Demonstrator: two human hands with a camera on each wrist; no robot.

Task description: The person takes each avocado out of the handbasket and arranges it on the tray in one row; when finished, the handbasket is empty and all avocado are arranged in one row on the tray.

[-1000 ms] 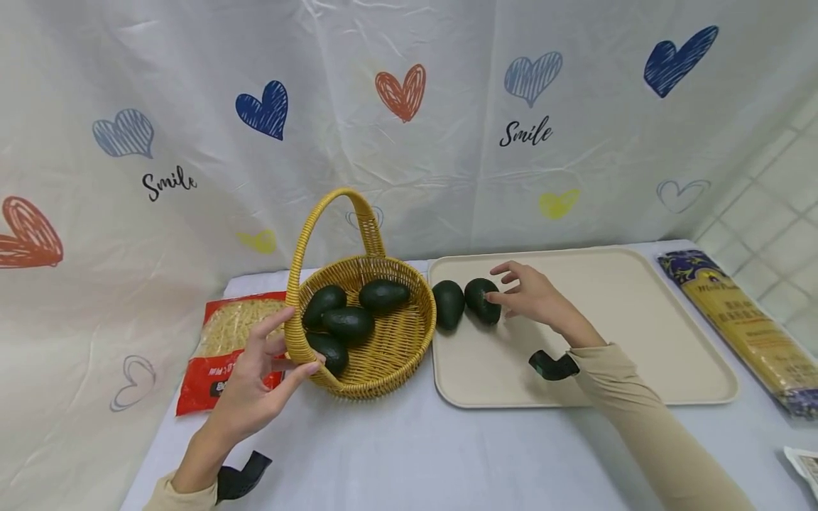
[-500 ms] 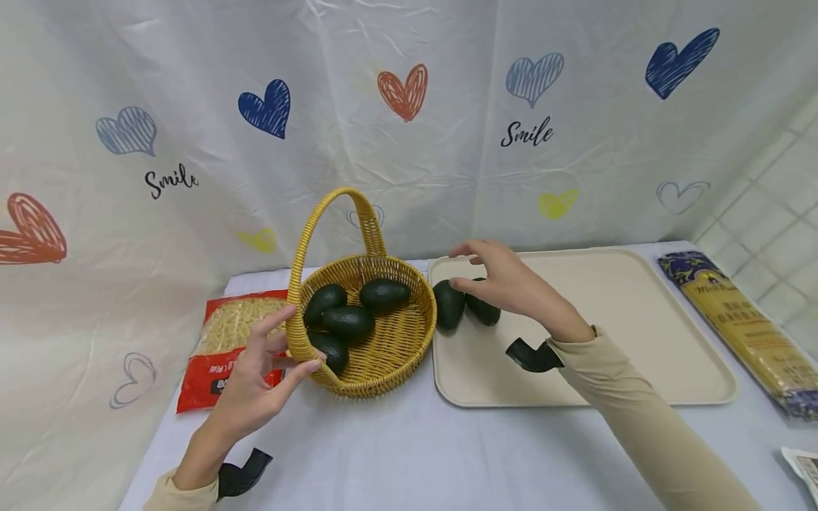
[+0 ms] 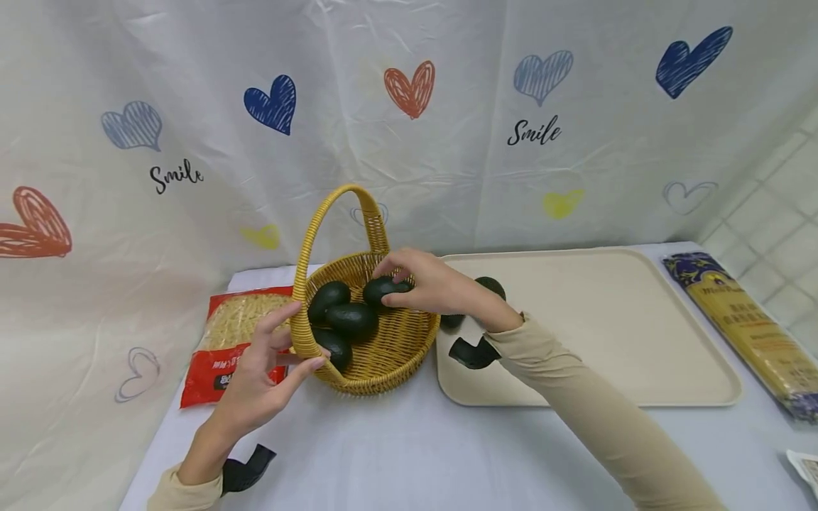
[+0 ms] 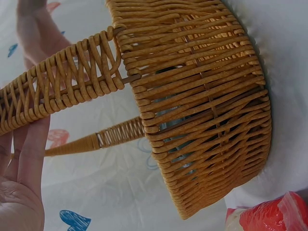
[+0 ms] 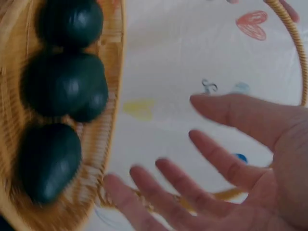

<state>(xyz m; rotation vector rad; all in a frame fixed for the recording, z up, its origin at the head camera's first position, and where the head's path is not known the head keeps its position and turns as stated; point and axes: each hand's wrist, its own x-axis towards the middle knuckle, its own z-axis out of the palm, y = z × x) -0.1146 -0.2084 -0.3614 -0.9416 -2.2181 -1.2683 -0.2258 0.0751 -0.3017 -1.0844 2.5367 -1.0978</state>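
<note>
Left hand, nearest the front edge of the table: thumb and fingers pinch the wicker basket at its near-left rim, just where the handle roots; the left wrist view shows fingers lying along the handle weave. Basket sits left of the beige tray, rim close to the tray's left edge. Judgement: woven cane is light and stiff but rough, so the rim pinch should steady it well; the tall handle makes it tippy if pushed high. Right hand is over the basket's far-right rim, fingers spread and relaxed in the right wrist view, fingertips at the far avocado; no closed grip visible. Three more avocados lie in the basket toward its left side. Judgement: fruit is dense for its size, skin pebbled and not slippery, bruises under hard squeeze; best taken across the broad belly with thumb opposite fingers. Beyond the arm, two avocados rest at the tray's far-left corner, partly hidden. A red noodle packet lies left of the basket.
</note>
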